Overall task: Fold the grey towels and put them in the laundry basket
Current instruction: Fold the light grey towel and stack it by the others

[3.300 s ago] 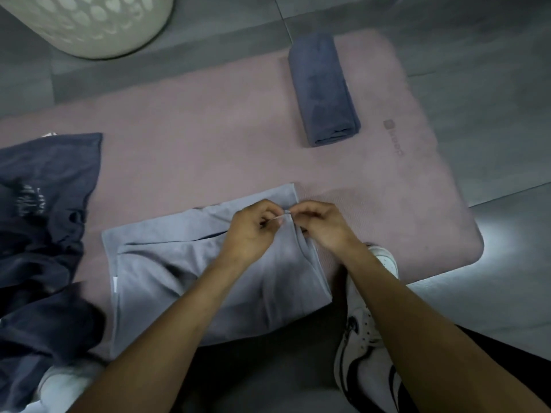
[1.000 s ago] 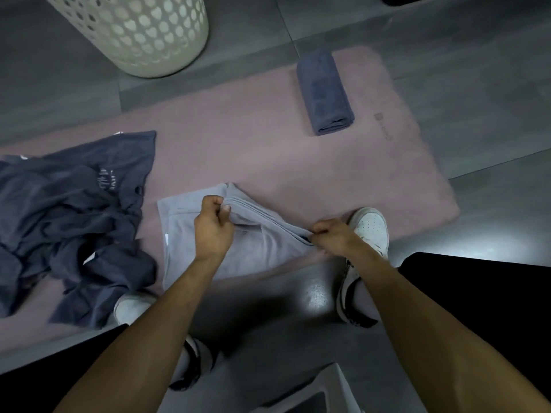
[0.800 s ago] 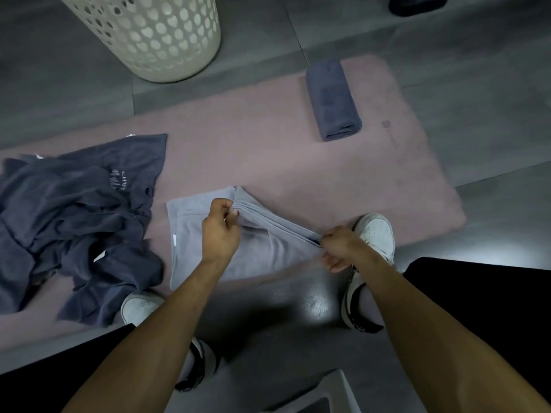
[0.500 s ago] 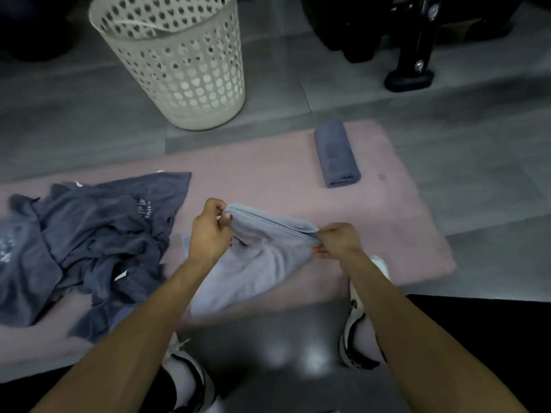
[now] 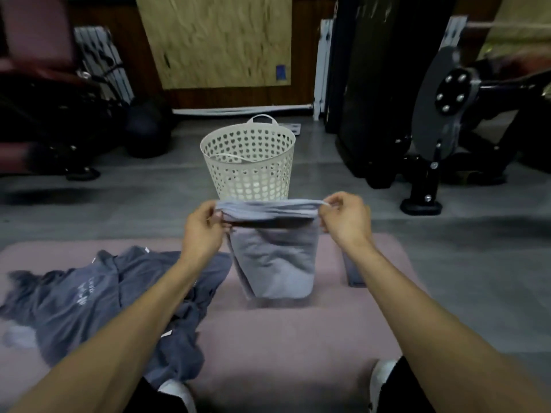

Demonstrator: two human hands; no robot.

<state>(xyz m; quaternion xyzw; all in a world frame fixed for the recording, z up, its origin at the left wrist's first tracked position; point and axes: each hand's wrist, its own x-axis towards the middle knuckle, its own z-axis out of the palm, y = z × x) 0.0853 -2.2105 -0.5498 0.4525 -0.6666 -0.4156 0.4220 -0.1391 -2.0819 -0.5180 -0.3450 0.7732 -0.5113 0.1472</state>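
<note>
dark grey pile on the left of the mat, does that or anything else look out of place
Yes. The dark grey pile lies crumpled and unfolded on the pink mat, unlike the light grey towel held up by the left hand and right hand. Nothing looks spilled or damaged; the laundry basket stands upright.

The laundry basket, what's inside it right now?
Through the open top of the laundry basket only a thin white curved piece shows, perhaps a handle. No towel is visible there; the perforated wall hides the bottom.

A pink mat [image 5: 298, 332] is lying under my white shoes [image 5: 380, 372]. Black gym equipment [image 5: 441, 114] is standing beside a plywood panel [image 5: 214, 40].
</note>
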